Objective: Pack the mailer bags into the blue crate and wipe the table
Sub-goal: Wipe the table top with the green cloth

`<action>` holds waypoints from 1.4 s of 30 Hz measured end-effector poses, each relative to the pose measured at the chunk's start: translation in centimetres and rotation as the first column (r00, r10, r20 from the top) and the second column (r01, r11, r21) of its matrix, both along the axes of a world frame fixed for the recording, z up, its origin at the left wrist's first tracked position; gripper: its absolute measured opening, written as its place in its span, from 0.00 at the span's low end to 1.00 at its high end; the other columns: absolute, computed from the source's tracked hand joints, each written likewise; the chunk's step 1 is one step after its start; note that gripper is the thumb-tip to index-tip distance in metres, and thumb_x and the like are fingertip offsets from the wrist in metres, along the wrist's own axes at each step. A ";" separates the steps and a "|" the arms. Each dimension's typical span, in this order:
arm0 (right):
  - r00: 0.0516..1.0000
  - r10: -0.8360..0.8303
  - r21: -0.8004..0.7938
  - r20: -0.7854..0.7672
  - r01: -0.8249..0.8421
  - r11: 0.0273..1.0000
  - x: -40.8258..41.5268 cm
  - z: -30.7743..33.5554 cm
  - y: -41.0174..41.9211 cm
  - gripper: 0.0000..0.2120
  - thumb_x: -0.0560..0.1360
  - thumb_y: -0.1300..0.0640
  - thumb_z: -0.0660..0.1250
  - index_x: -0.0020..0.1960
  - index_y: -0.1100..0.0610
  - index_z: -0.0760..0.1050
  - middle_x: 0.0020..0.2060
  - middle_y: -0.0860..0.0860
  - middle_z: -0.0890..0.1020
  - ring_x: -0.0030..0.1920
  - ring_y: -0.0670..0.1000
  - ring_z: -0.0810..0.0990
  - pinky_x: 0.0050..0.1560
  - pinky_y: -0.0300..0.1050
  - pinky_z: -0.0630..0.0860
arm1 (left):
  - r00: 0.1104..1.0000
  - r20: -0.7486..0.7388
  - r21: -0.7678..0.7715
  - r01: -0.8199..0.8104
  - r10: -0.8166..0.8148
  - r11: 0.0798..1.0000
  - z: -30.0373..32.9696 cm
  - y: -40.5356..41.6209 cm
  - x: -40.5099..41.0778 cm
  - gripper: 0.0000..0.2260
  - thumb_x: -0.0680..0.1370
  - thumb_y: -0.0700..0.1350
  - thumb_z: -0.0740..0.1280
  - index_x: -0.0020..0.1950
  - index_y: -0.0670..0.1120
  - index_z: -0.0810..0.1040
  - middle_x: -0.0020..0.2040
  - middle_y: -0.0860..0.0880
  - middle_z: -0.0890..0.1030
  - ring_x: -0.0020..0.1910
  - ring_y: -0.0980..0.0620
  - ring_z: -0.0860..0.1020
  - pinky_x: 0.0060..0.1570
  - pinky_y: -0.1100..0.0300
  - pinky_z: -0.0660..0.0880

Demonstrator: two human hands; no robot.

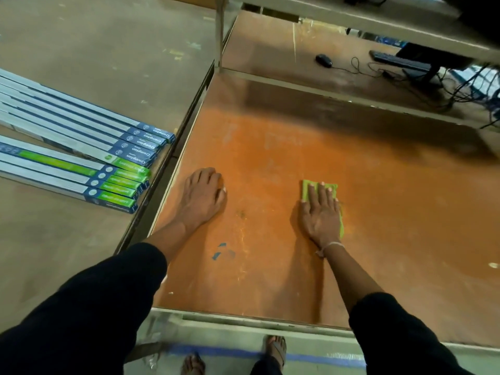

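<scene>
The worn orange-brown wooden desk [270, 147] filled the view, its top scuffed and marked with blue paint flecks. Long blue and green cardboard boxes [81, 158] lay on the neighbouring surface to the left. The left hand [204, 194] rested on the desk, fingers loosely curled. The right hand [322, 212], fingers straight, pressed flat on a small green cloth [307, 189] near the desk's middle.

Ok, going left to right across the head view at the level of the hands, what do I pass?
Long boxes → left hand, resting on the table → green cloth under the right hand.
</scene>
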State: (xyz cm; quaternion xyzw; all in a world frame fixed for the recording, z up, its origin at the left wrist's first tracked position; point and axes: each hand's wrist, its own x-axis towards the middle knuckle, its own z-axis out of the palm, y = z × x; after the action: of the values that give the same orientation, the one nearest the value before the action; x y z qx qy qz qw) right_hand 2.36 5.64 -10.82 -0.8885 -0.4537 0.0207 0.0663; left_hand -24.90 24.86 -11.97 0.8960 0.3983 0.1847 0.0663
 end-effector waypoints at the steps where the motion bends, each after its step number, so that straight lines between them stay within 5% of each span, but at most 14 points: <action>1: 0.999 -0.044 -0.007 -0.004 0.044 0.999 -0.8 0.1 0.1 0.33 0.81 0.40 0.41 0.83 0.52 0.51 0.82 0.55 0.51 0.82 0.58 0.49 0.80 0.59 0.49 | 1.000 0.000 -0.002 -0.005 0.005 1.000 0.0 0.0 0.1 0.17 0.81 0.53 0.61 0.66 0.46 0.75 0.68 0.44 0.73 0.68 0.43 0.69 0.66 0.45 0.67; 8: 0.900 0.436 -0.002 0.018 -0.436 0.900 -12.3 -0.1 -3.1 0.28 0.85 0.41 0.45 0.83 0.46 0.46 0.83 0.49 0.45 0.82 0.51 0.41 0.81 0.52 0.42 | 1.000 0.009 -0.022 0.007 -0.007 1.000 0.1 0.2 0.0 0.17 0.81 0.54 0.60 0.65 0.47 0.74 0.68 0.45 0.73 0.68 0.44 0.68 0.66 0.45 0.67; 16: 0.994 -0.109 0.027 -0.010 0.109 0.994 -9.7 0.1 -5.8 0.32 0.83 0.38 0.41 0.83 0.52 0.50 0.82 0.54 0.50 0.82 0.56 0.46 0.80 0.60 0.51 | 0.999 0.029 -0.017 0.014 -0.013 1.000 0.2 -0.1 -0.2 0.16 0.81 0.53 0.60 0.64 0.46 0.75 0.68 0.44 0.73 0.68 0.43 0.69 0.66 0.45 0.67; 22: 0.930 0.367 0.029 -0.011 -0.366 0.930 -19.2 0.3 -7.7 0.29 0.85 0.42 0.48 0.83 0.47 0.45 0.83 0.49 0.45 0.82 0.51 0.39 0.81 0.55 0.44 | 0.999 0.030 -0.026 0.022 -0.021 0.999 0.3 0.1 -0.4 0.17 0.81 0.54 0.60 0.65 0.46 0.75 0.69 0.44 0.73 0.68 0.43 0.69 0.66 0.45 0.67; 24: 0.941 0.338 0.025 0.005 -0.338 0.941 -17.7 0.1 -8.3 0.29 0.85 0.41 0.47 0.83 0.46 0.44 0.82 0.49 0.45 0.82 0.50 0.39 0.81 0.55 0.45 | 0.998 0.041 -0.049 0.041 -0.039 0.998 0.3 0.0 -0.6 0.17 0.81 0.53 0.60 0.66 0.46 0.75 0.69 0.44 0.73 0.69 0.43 0.69 0.67 0.44 0.66; 30: 0.993 -0.115 0.032 -0.002 0.115 0.993 -16.4 -0.3 -8.4 0.32 0.84 0.38 0.44 0.83 0.52 0.49 0.82 0.54 0.48 0.82 0.57 0.45 0.79 0.62 0.53 | 0.988 0.040 -0.083 0.150 -0.147 0.985 0.0 1.4 -3.6 0.19 0.82 0.55 0.62 0.69 0.46 0.73 0.71 0.43 0.71 0.72 0.43 0.67 0.72 0.46 0.62; 33: 0.985 0.171 0.023 -0.019 -0.170 0.985 -22.0 0.2 -7.8 0.31 0.84 0.39 0.45 0.83 0.50 0.44 0.82 0.53 0.43 0.82 0.55 0.39 0.81 0.59 0.45 | 0.994 0.041 -0.094 0.102 -0.099 0.990 0.3 2.1 -5.5 0.19 0.83 0.54 0.62 0.70 0.46 0.72 0.72 0.42 0.70 0.73 0.42 0.65 0.73 0.43 0.61; 37: 0.816 0.577 -0.030 -0.034 -0.578 0.815 -23.1 1.1 -7.6 0.29 0.85 0.41 0.47 0.83 0.47 0.43 0.82 0.49 0.42 0.82 0.52 0.37 0.81 0.58 0.46 | 0.998 0.053 -0.117 0.033 -0.026 0.993 0.1 2.9 -7.5 0.20 0.83 0.55 0.62 0.71 0.45 0.72 0.72 0.41 0.70 0.73 0.39 0.66 0.73 0.42 0.63; 42: 0.948 0.312 0.003 -0.055 -0.313 0.950 -20.5 0.4 -5.4 0.29 0.85 0.40 0.45 0.83 0.47 0.43 0.82 0.50 0.42 0.82 0.51 0.37 0.80 0.59 0.49 | 0.965 0.260 -0.210 0.042 0.015 0.977 -0.7 2.3 -9.1 0.19 0.84 0.49 0.63 0.70 0.40 0.72 0.69 0.39 0.70 0.70 0.40 0.68 0.72 0.48 0.65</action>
State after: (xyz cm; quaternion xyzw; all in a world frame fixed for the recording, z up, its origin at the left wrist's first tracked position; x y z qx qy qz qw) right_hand -18.09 0.28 -10.38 -0.8047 -0.5866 0.0564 0.0721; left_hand -33.97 27.14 -12.65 0.8543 0.3976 0.2562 0.2154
